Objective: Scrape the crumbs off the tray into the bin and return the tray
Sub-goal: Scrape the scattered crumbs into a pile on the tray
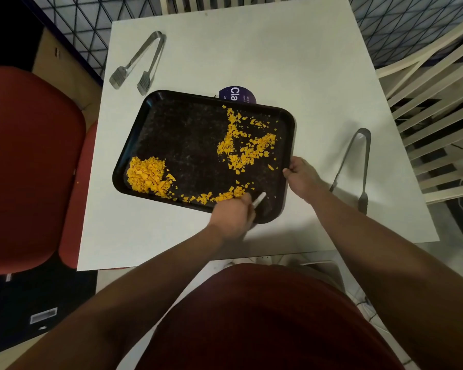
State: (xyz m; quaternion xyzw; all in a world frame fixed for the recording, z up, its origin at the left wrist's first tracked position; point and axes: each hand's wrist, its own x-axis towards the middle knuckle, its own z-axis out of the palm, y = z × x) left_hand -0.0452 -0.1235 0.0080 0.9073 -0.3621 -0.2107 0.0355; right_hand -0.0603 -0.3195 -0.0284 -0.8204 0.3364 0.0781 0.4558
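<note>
On white square table (251,49): black rectangular tray (187,134) strewn with orange crumbs (147,176). Left hand (233,216) gripping white scraper (259,199) near front rim; right hand (302,174) pinching right rim.

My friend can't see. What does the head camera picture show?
A left hand scrapes orange crumbs across a black tray with a small white scraper, while the right hand grips the tray's edge. Two metal tongs lie on the white table.
</note>
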